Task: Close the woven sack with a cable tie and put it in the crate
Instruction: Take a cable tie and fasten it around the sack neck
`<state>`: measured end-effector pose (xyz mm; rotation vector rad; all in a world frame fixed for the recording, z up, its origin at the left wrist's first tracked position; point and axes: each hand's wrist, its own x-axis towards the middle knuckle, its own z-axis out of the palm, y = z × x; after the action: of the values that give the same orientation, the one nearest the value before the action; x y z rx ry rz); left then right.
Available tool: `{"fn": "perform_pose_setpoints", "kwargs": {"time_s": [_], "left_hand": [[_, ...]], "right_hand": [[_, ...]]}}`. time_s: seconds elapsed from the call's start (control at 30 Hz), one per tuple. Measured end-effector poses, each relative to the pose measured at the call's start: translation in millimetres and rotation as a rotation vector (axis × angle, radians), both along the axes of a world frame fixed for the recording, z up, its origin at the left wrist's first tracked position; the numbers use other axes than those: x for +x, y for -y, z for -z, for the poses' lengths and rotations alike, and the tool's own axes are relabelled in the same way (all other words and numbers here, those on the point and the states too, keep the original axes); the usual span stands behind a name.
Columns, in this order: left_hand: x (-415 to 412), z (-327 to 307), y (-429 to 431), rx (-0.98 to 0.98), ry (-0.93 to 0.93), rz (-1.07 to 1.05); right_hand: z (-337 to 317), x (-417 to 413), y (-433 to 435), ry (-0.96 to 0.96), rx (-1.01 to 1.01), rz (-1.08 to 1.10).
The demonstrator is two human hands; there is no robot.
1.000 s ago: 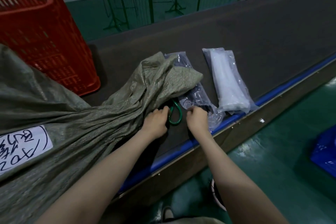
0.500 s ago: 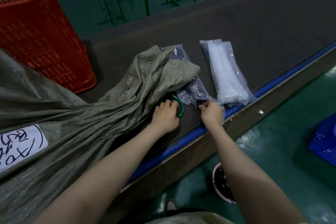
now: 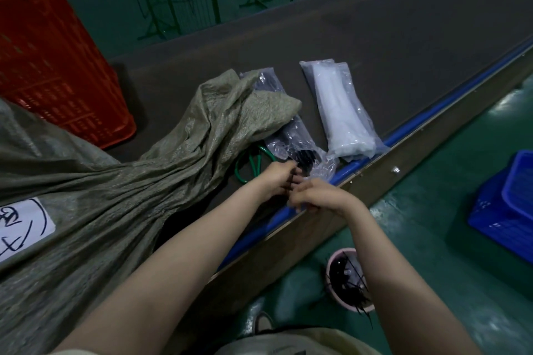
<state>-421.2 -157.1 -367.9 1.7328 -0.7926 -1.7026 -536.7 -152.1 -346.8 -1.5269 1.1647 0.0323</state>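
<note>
The grey-green woven sack (image 3: 121, 199) lies on the dark belt (image 3: 375, 46) at the left, its open neck (image 3: 248, 106) flopped over towards the right. A green cord loop (image 3: 245, 166) lies under the neck. A clear packet of black cable ties (image 3: 288, 144) lies half under the neck. My left hand (image 3: 277, 181) pinches at the black ties in the packet's near mouth. My right hand (image 3: 320, 197) grips the packet's plastic end at the belt's blue edge. The red crate (image 3: 57, 66) stands at the back left.
A packet of white cable ties (image 3: 343, 115) lies right of the black one. The blue rail (image 3: 418, 121) marks the belt's near edge. On the green floor stand a pink bucket of black ties (image 3: 346, 279) and stacked blue crates (image 3: 510, 210). Green metal racks stand behind the belt.
My left hand has left the green cord and moved right to the mouth of the black tie packet. My right hand has slid along the packet to its near end.
</note>
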Motion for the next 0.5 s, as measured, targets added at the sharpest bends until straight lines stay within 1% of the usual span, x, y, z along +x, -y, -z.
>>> {"fn": "perform_pose_setpoints", "kwargs": {"time_s": [0.07, 0.1, 0.13, 0.17, 0.23, 0.27, 0.3, 0.33, 0.4, 0.43, 0.5], "left_hand": [[4, 2, -3, -0.042, 0.089, 0.064], [7, 2, -5, -0.050, 0.121, 0.091], [11, 2, -6, -0.055, 0.140, 0.119], [16, 1, -9, -0.059, 0.153, 0.156], [26, -4, -14, -0.032, 0.185, 0.240], [33, -8, -18, -0.015, 0.217, 0.285], [41, -13, -22, -0.006, 0.264, 0.348], [49, -18, -26, -0.003, 0.313, 0.423], [68, -26, -33, -0.014, 0.407, 0.565], [79, -31, -38, -0.024, 0.459, 0.618], [95, -43, -41, -0.048, 0.534, 0.687]], "right_hand": [[0, -3, -4, -0.002, 0.029, -0.071], [1, -3, -5, 0.006, 0.020, -0.071], [3, -1, -4, 0.028, 0.000, -0.029], [5, 1, -4, 0.065, -0.038, 0.057], [9, 8, -1, 0.096, -0.209, 0.288], [9, 12, 0, 0.071, -0.344, 0.367], [9, 17, 0, 0.034, -0.473, 0.392], [9, 21, 0, 0.000, -0.576, 0.351], [11, 31, 1, -0.068, -0.686, 0.145], [13, 39, -1, -0.087, -0.696, 0.057], [18, 48, -6, -0.101, -0.677, 0.008]]}}
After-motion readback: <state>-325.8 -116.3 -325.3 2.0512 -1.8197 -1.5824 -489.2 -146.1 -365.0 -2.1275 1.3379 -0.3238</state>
